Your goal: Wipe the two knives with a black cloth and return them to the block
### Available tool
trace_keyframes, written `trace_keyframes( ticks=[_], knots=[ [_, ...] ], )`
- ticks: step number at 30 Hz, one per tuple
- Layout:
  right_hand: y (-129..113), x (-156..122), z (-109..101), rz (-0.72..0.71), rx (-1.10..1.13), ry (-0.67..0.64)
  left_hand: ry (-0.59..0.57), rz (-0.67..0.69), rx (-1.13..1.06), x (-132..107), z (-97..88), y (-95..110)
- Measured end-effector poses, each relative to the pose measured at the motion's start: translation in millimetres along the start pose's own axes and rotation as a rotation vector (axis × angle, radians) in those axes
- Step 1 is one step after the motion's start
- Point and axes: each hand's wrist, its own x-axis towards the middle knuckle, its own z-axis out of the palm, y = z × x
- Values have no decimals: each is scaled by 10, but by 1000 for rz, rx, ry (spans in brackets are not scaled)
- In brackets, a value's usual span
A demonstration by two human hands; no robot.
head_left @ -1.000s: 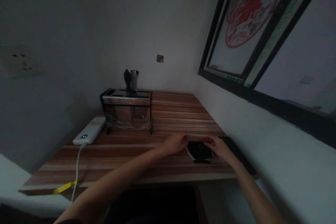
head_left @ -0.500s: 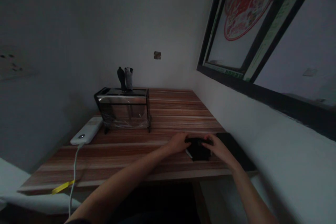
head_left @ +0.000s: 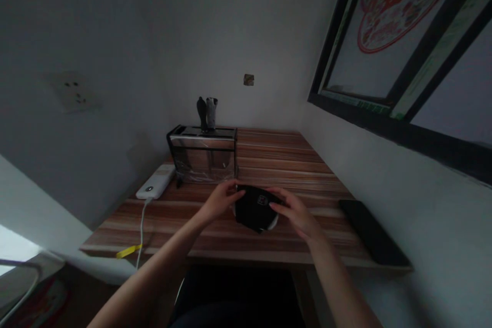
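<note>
Both hands hold a soft black item (head_left: 249, 212) with a small pale square emblem and a white edge at its lower right. It looks like folded fabric; its exact kind I cannot tell. My left hand (head_left: 224, 199) pinches the upper left corner, thumb in front. At the upper right edge, my right hand (head_left: 295, 211) grips it with thumb and fingers. The item is tilted, over the near middle of the striped wooden table (head_left: 215, 238). Whether it touches the tabletop is unclear.
A black-framed holder with clear sides (head_left: 203, 161) stands behind my left hand, two handles (head_left: 206, 113) rising from it. Beside it lies a white power strip (head_left: 157, 182) with a cable and yellow tag (head_left: 128, 251). A flat black rectangular object (head_left: 372, 233) lies along the right wall.
Both hands have carried the black item left, away from the flat black object, and spread it wider so its emblem shows. My view has turned somewhat left.
</note>
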Motion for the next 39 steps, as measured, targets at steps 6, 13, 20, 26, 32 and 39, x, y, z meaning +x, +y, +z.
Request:
trace_keyframes(
  ticks=[6, 13, 20, 26, 32, 39],
  knots=[
    [193, 608, 701, -49, 40, -15, 255, -88, 92, -274, -702, -324],
    [552, 938, 1206, -142, -105, 56, 428, -176, 457, -415, -1017, -630],
    [708, 1007, 1339, -213, -290, 27, 311, -303, 906, -439, -1023, -662],
    [711, 939, 1404, -288, -446, 62, 305, -281, 998, -457, -1016, -677],
    [708, 866, 1451, -314, -581, 87, 294, -277, 1085, -482, -999, -677],
    [654, 787, 1434, -338, -716, 61, 265, -283, 1137, -479, -992, -692]
  ],
)
